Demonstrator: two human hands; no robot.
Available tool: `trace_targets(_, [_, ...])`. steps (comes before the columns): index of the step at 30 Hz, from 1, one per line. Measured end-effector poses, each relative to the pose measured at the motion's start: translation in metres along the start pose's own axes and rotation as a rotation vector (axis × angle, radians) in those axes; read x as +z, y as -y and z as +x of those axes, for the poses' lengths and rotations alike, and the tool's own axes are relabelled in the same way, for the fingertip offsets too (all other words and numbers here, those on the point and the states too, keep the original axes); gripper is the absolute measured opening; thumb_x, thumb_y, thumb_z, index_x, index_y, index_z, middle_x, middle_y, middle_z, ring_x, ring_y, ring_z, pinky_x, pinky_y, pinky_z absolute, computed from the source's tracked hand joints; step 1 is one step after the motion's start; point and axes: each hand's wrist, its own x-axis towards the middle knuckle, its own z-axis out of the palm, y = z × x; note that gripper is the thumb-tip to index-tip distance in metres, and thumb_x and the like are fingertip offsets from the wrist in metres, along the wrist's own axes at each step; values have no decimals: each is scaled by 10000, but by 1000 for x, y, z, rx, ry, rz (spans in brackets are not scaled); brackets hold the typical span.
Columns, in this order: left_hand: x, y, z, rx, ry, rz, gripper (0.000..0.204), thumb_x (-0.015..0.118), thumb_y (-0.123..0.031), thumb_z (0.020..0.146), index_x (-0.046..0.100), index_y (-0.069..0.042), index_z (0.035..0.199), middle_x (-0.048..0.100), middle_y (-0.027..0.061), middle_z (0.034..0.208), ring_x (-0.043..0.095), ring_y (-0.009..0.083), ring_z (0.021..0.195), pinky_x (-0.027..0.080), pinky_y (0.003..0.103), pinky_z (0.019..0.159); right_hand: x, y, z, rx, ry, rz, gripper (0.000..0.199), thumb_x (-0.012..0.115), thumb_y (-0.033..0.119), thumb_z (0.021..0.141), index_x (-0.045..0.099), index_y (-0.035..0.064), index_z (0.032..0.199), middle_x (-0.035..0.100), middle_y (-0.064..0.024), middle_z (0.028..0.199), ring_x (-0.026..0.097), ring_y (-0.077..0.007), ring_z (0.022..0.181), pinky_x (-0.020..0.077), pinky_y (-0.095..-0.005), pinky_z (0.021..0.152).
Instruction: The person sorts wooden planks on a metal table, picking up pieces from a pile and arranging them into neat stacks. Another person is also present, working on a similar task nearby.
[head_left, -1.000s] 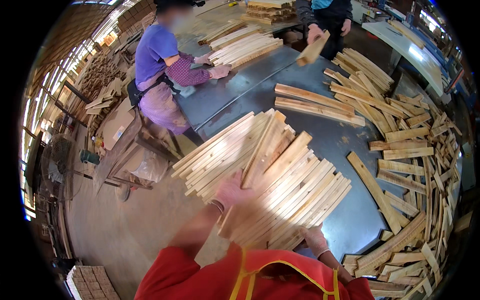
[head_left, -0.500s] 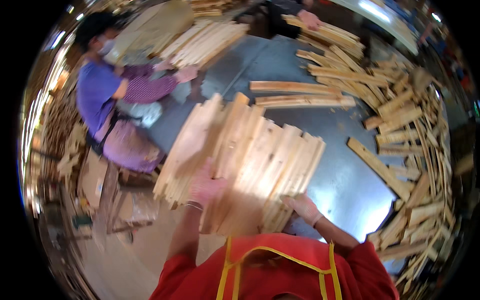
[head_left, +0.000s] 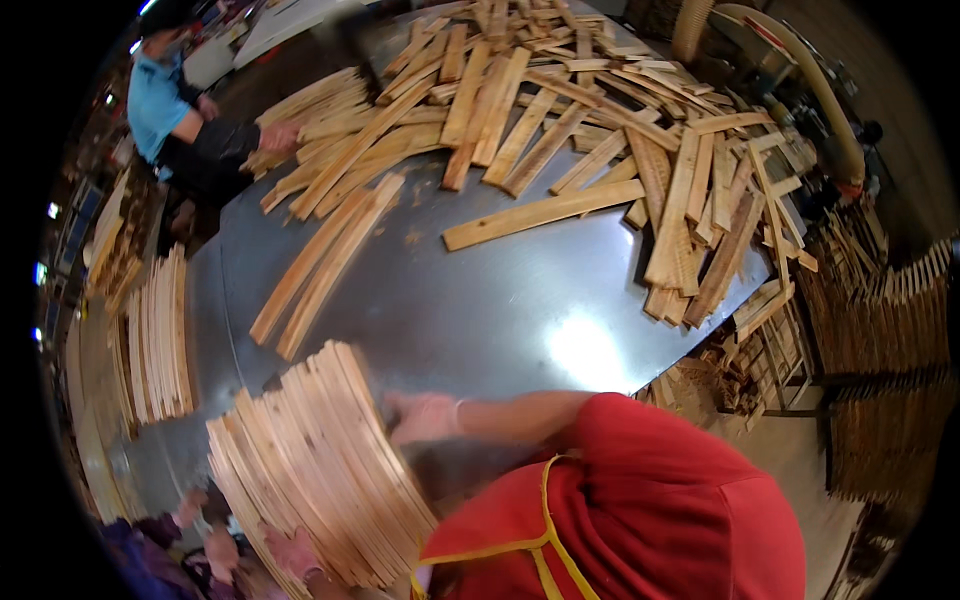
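Observation:
A row of pale wooden slats [head_left: 310,460], side by side with uneven far ends, lies in front of me at the table's near left. At its lower left edge my left hand [head_left: 290,552], in a pinkish glove, grips the slats, with spread finger and thumb showing on top. My right hand [head_left: 422,415], gloved too, is beside the slats' right edge, its arm reaching across from the right. Motion smears its fingers, and I cannot tell whether they touch the wood.
Two loose slats [head_left: 325,270] lie beyond the row on the metal table [head_left: 420,310]. A jumbled heap of slats [head_left: 590,110] covers the far and right sides. Another stack [head_left: 158,335] stands left. One co-worker's hand [head_left: 280,135] rests on slats far left; another's hands [head_left: 220,550] are near left.
My view has turned to the right, so the table and heap appear shifted. The row of slats now sits lower left, and my right hand has moved along its right edge, away from the near end.

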Motion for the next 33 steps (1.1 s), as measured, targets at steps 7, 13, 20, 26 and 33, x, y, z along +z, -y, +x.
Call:
trace_targets(7, [-56,-206,-155,239,32,-408,843,743,-291,909,390,-25,1626,434,256,1634,410,406,1516,312,450,1276,-397,-105,-200,11,-1627,-660,672,756,448,888,598,-9,1354,662,-236,1260,619,-393,1200,498,-461,1045])
trace_targets(13, [-39,-385,-259,693,360,-215,883,794,-362,860,419,-58,1600,440,246,1616,470,436,1447,392,499,1208,-531,-213,-388,760,-1789,121,952,825,536,831,466,-49,1490,628,-281,1424,632,-420,1283,499,-459,1094])
trace_targets(20, [-32,-553,-317,1173,590,-329,832,803,-337,874,454,-43,1570,504,254,1556,503,420,1426,436,476,1177,-514,-268,-378,570,-1625,478,857,863,277,837,409,17,1516,706,-228,1244,697,-368,1149,554,-491,1007])
trace_targets(26, [-14,-606,-312,998,732,-652,804,744,-407,923,444,-59,1583,477,218,1608,512,401,1436,428,450,1191,-466,-211,-382,-207,-1380,1251,300,735,211,981,645,33,1204,683,-45,947,679,-227,746,620,-415,680])
trace_targets(33, [-74,-575,-311,879,849,-951,858,811,-285,905,395,7,1596,580,224,1496,626,273,1281,507,385,1086,-195,-132,-295,-87,-734,715,880,860,168,840,349,28,1543,601,-135,1329,625,-265,1196,557,-409,1012])
